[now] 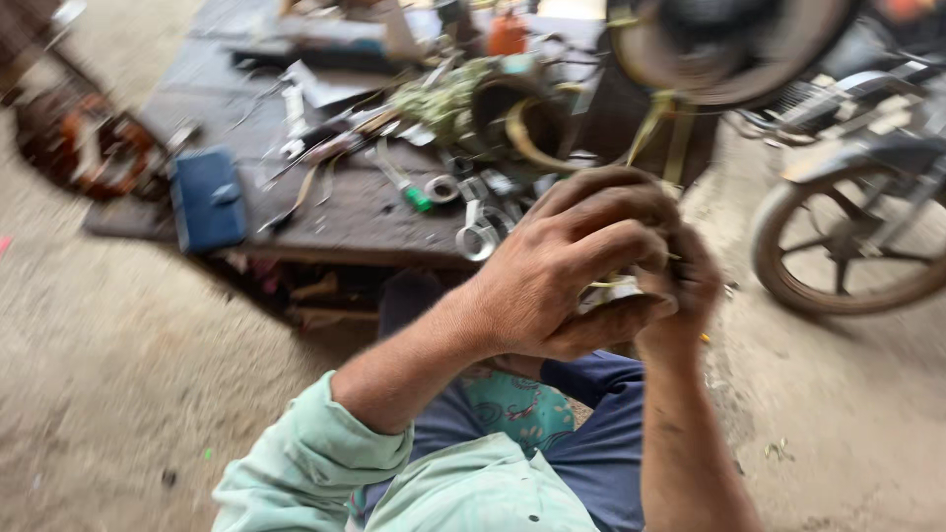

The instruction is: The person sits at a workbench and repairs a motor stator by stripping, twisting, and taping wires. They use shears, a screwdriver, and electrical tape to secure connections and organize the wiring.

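Left hand: my left hand [567, 266] is curled shut in front of me, fingers wrapped over a small pale piece [613, 289] that shows only as a sliver between both hands.
Right hand: my right hand [680, 286] is closed too, pressed against the left from the far side, pinching the same piece.
Piece: held up in the air between the hands, over my lap; too hidden and blurred for me to say what it is.
Strip: a thin yellowish strip [650, 128] runs from above the hands towards the clutter on the table; I cannot tell whether it joins the piece.
Table: a low dark table [355, 212] just beyond the hands, covered with tools and scraps.
On the table: a blue case [207, 200] at its left edge, a green-tipped tube [406, 187] and metal rings [480, 236] near the front.
Wheel: a spoked wheel [852, 241] stands on the ground to the right.
Sleeve: a light green sleeve [315, 458] covers my left arm.
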Action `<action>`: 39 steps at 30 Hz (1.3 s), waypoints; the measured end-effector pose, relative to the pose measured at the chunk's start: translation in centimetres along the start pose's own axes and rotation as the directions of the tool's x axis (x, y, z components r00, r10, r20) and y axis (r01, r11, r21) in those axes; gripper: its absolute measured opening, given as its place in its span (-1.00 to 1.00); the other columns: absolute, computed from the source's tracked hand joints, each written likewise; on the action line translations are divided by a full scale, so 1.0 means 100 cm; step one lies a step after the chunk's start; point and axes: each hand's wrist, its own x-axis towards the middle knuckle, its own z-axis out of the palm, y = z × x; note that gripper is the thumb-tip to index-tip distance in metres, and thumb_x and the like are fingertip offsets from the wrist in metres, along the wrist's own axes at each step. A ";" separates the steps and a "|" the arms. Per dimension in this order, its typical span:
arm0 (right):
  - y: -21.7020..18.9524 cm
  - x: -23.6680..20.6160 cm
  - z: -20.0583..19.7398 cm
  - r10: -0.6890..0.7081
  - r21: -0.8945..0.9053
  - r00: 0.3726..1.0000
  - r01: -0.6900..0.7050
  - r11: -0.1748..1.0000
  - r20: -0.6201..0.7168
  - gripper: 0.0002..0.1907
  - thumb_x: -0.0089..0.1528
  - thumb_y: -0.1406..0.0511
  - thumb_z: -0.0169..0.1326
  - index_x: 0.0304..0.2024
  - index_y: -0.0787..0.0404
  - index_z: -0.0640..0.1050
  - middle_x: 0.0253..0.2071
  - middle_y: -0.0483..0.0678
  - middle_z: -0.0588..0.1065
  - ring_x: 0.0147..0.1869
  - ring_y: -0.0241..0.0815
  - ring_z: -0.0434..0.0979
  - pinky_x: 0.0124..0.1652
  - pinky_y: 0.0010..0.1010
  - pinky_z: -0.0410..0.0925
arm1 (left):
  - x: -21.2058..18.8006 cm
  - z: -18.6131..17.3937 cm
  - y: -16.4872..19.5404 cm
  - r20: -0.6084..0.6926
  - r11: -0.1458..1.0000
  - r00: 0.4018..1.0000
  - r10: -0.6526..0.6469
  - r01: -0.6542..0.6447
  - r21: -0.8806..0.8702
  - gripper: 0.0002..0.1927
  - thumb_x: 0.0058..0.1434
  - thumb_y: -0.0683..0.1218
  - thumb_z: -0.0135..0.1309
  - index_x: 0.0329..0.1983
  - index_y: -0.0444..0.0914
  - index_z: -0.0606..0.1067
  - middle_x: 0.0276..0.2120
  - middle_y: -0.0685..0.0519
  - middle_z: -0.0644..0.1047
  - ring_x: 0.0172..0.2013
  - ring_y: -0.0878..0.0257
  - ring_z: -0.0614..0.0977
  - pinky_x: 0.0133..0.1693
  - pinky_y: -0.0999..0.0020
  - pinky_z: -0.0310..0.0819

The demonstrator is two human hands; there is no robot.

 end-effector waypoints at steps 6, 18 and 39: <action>0.005 -0.034 -0.035 0.118 0.120 0.992 -0.112 0.987 -0.043 -0.74 0.46 0.28 0.25 0.10 0.32 0.56 -0.32 -0.21 0.51 -0.37 -0.53 0.34 -0.35 -0.72 0.19 | -0.132 -0.079 -0.074 -0.397 0.736 0.854 -0.337 0.502 0.454 -0.85 0.37 -0.06 0.23 -0.11 -0.19 0.52 0.10 -0.12 0.54 0.21 0.02 0.50 0.30 0.02 0.36; 0.014 -0.107 0.008 0.499 -0.355 0.849 -0.419 0.836 0.173 -0.69 0.17 0.24 0.30 -0.06 0.20 0.64 -0.20 -0.07 0.61 -0.22 -0.33 0.57 -0.22 -0.51 0.48 | -0.192 -0.192 -0.120 -0.649 -0.252 0.243 -0.721 0.780 0.572 -0.25 0.10 0.27 0.36 0.32 -0.07 0.47 0.27 -0.35 0.20 0.18 -0.37 0.32 0.16 -0.34 0.21; 0.002 -0.121 0.039 0.512 -0.271 0.737 -0.434 0.859 0.441 -0.76 0.19 0.27 0.25 -0.11 0.18 0.66 -0.14 -0.11 0.67 -0.09 -0.33 0.66 -0.13 -0.52 0.54 | -0.249 -0.169 -0.073 -0.726 0.230 0.032 -0.687 0.957 -0.175 -0.03 -0.03 -0.11 0.33 0.49 -0.10 0.22 0.24 -0.17 0.26 0.28 -0.05 0.41 0.19 0.10 0.46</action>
